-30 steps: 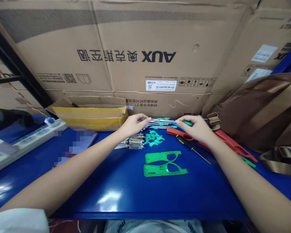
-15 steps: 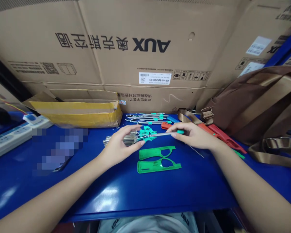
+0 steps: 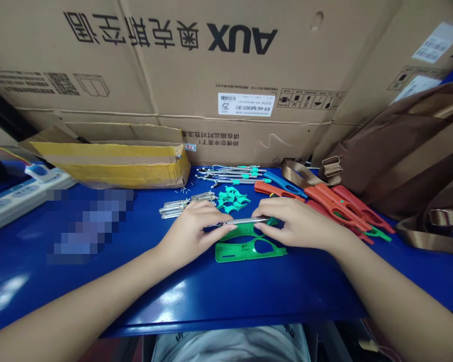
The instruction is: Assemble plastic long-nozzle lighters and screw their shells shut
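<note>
A slim metal rod point(image 3: 245, 220) with a teal end piece lies level between my two hands. My left hand point(image 3: 192, 226) pinches its left end between thumb and fingers. At the other end, my right hand point(image 3: 296, 221) grips it by the teal part. Just below are two green plastic casing halves point(image 3: 251, 251), each with an oval opening; the hands and rod partly cover the upper one. Behind the rod sits a small heap of teal plastic trigger-like pieces point(image 3: 232, 198). A bundle of bare metal rods point(image 3: 173, 207) lies beyond my left hand.
Several rods with teal ends and wires point(image 3: 237, 174) lie at the back. Orange and red casings point(image 3: 332, 201) are on the right beside a brown bag point(image 3: 403, 151). A yellow-taped box point(image 3: 117, 166) and a power strip point(image 3: 33, 196) stand left. Cardboard point(image 3: 154, 75) walls the blue table point(image 3: 189, 291).
The rod has come nearer, away from the teal heap and over the upper green casing half. My left hand has closed on its left end. The view has tilted down slightly.
</note>
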Available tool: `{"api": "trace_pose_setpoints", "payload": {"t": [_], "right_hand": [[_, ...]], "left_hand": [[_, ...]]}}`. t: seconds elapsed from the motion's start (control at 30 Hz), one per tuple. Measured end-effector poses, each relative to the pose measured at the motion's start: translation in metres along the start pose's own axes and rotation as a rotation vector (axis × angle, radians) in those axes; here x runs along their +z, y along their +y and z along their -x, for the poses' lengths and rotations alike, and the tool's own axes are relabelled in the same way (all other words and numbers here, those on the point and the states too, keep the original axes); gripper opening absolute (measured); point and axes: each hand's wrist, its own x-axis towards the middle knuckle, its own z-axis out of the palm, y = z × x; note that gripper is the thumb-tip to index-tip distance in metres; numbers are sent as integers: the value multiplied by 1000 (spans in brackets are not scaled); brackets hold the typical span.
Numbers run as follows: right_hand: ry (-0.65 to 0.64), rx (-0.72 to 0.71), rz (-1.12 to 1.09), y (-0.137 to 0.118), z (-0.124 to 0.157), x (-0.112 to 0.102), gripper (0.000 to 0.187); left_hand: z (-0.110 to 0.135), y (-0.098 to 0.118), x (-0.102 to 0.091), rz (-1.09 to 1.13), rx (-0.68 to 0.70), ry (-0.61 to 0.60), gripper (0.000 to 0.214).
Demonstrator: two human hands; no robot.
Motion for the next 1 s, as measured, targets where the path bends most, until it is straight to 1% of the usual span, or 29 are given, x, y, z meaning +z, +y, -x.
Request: {"api": "trace_pose_setpoints", "payload": {"t": [0.07, 0.13, 0.2, 0.27, 0.37, 0.47, 0.53, 0.63, 0.7, 0.77, 0.87, 0.93, 1.0], "right_hand": [[8, -29, 36, -5, -1, 7, 16], [-7, -46, 7, -10, -2, 12, 18], [-35, -37, -47, -10, -2, 11, 18], [-38, 2, -95, -5, 0, 3, 14], [-18, 98, -137, 9, 5, -13, 8], [-54, 191, -183, 18, 12, -24, 12], [-80, 222, -226, 20, 15, -25, 18], [-122, 225, -238, 17, 16, -23, 24], [-141, 206, -225, 15, 16, -22, 25], [-126, 183, -221, 14, 16, -24, 25], [-53, 161, -221, 16, 18, -28, 26], [-32, 148, -234, 16, 19, -30, 27], [-48, 140, -254, 16, 20, -31, 28]], "left_hand": [[0, 2, 3, 4, 9, -25, 13], [0, 4, 6, 26, 2, -56, 12], [0, 4, 6, 50, -31, -75, 13], [1, 4, 5, 64, -85, -86, 21], [3, 3, 4, 76, -183, -119, 33], [5, 2, 3, 62, -228, -159, 38], [6, 3, 2, 32, -207, -210, 37], [4, 5, 0, -26, -126, -301, 28], [3, 6, -2, -70, -70, -318, 29], [3, 7, -4, -108, -27, -315, 33], [3, 6, -5, -136, 28, -336, 35], [4, 5, -4, -132, 49, -349, 30], [4, 3, -4, -121, 60, -362, 22]]}}
